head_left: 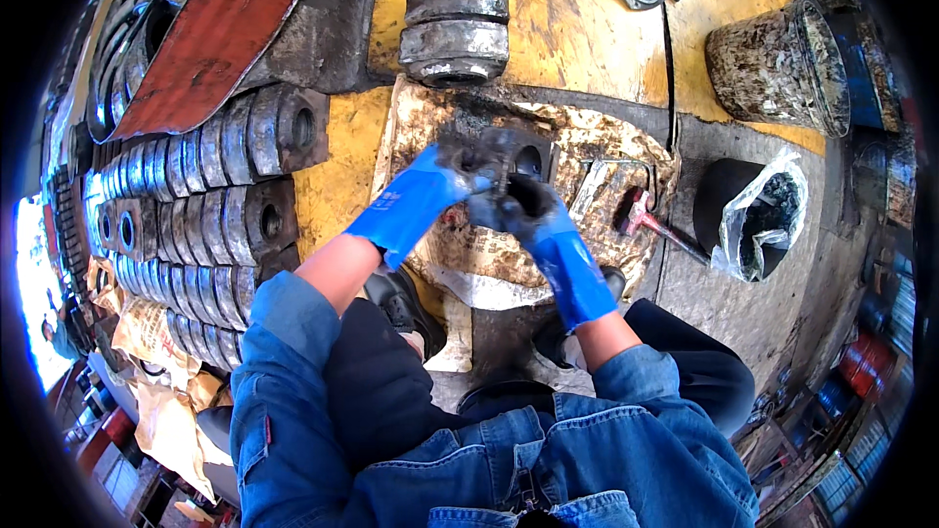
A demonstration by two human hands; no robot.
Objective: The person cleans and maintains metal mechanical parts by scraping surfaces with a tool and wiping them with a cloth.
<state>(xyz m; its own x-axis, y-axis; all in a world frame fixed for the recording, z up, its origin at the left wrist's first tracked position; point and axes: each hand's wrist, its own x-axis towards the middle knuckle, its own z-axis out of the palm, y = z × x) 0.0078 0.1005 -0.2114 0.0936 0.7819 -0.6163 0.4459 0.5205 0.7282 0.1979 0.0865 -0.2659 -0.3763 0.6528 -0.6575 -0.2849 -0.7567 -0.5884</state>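
In the middle, on a stained sheet of sacking (460,259), sits a dark, greasy metal block (504,144) with a round hole through it. My left hand (445,173), in a blue glove with blackened fingers, is closed on the block's left side. From the near right, my right hand (546,230), gloved alike, curls its fingers at the block's near side. A dark round hollow shows by these fingers; whether it belongs to the block or a separate ring, I cannot tell. A red-headed hammer (641,215) lies to the right, by a thin bent metal rod (626,162).
Rows of similar metal blocks (235,142) are stacked at left, beside a rust-red curved sheet (220,34). Another short row (457,5) stands beyond the sacking. At right are a crusted bucket (773,68) and a black bin (719,196) with a plastic liner.
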